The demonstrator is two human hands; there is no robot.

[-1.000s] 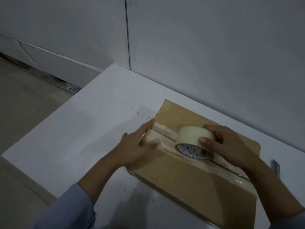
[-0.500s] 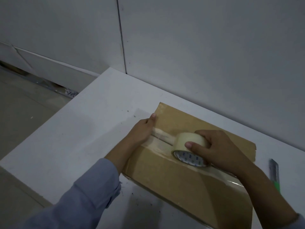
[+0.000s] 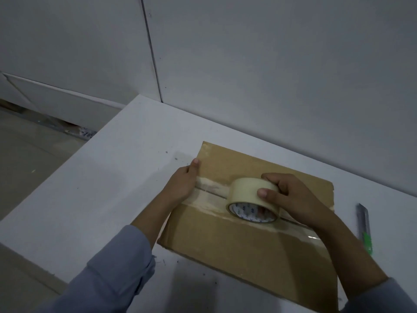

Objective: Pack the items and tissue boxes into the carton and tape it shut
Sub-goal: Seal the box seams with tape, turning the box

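A brown carton [image 3: 237,242] lies on the white table with its flaps closed. A strip of clear tape [image 3: 209,195] runs along the centre seam. My right hand [image 3: 291,197] grips a roll of pale tape [image 3: 250,195] that stands on the seam near the carton's middle. My left hand [image 3: 182,184] lies flat over the carton's left edge, fingers pressing the tape end down there. The carton's contents are hidden.
A utility knife [image 3: 364,227] with a green end lies on the white table [image 3: 108,188] right of the carton. A grey wall stands close behind. The table's left edge drops to the floor [image 3: 29,159].
My left hand slid from the top of the seam to the carton's left edge. The tape roll and my right hand stayed near the middle of the seam.
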